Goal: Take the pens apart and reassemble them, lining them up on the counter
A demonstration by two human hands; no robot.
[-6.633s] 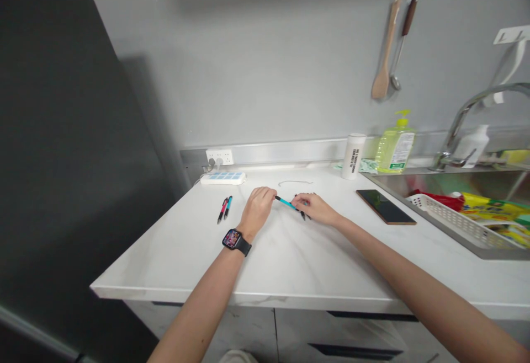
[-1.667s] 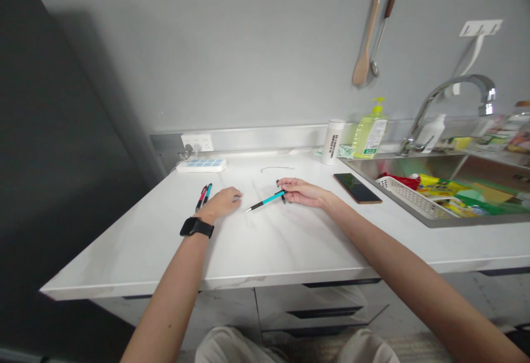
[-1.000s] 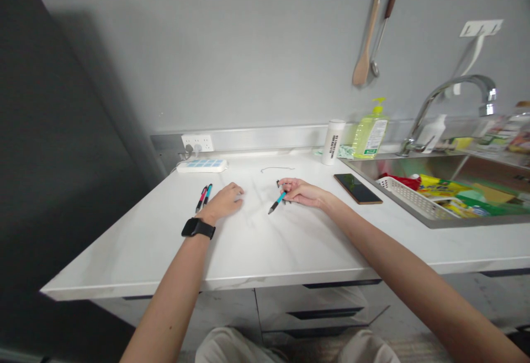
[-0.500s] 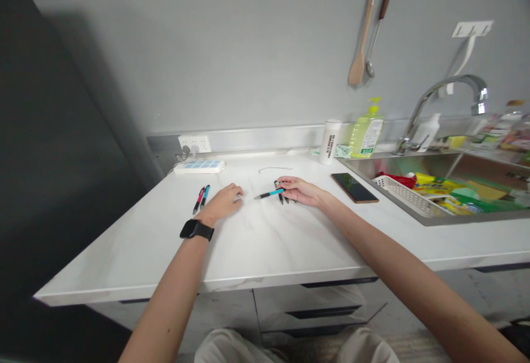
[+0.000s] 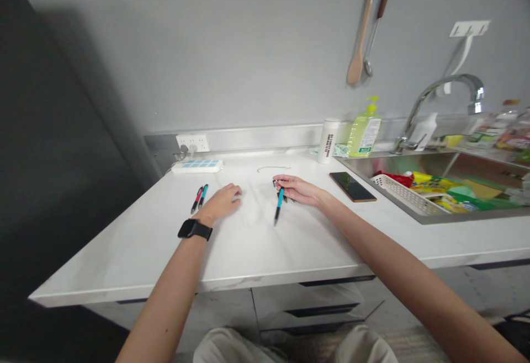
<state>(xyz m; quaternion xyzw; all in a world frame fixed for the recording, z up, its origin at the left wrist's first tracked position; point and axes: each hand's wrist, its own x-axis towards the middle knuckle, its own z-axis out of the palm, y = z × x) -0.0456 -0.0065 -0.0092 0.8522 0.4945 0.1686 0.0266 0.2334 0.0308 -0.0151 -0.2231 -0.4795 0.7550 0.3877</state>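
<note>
White counter [image 5: 240,258] fills the lower middle, and at its near side the legs [image 5: 232,346] are cut off by the frame. On the counter, the left hand [image 5: 223,202] lies palm down, fingers loosely bent, with a gap between thumb and forefinger; I see nothing held, but its palm is hidden. Just beside it, to its left, lie a red pen [image 5: 196,199] and a second blue pen [image 5: 202,196].

The right hand [image 5: 300,189] pinches a blue pen [image 5: 279,206] by its upper end, thumb and fingertips closed. Half a second ago this pen pointed to the left hand; now its tip points to the near edge. So it seems to me that the right fingers alone are turning it, while the left hand stays almost unmoved.

Under the right hand, dark pen ends [image 5: 285,198] show; how many, I cannot tell. Also unclear is whether the held tip touches the counter. Farther, behind the hands, lies a thin cord [image 5: 274,168], too fine to identify surely.
</note>
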